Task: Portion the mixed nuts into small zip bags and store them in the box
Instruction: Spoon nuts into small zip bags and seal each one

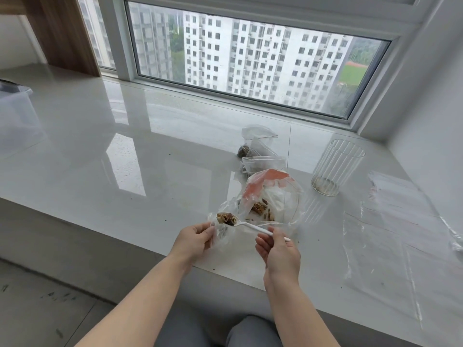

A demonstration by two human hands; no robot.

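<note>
- Storage box [15, 108]: clear plastic, far at 9 o'clock on the surface [125, 151], well apart from the work.
- Left hand [194, 237]: grip pinches the rim of a small zip bag [220, 230], holding its mouth open.
- Spoon [246, 225]: white plastic, bowl heaped with mixed nuts [226, 218] right at the bag mouth; handle gripped by the right hand [278, 249].
- Supply bag [271, 199], red-marked, at 12 o'clock, nuts remaining inside.
- Filled bags [260, 151] beyond it.
- Ribbed glass [335, 166] at 2 o'clock.
- Advice: hold the mouth wide, sink the spoon below the rim, then tip slowly.
</note>
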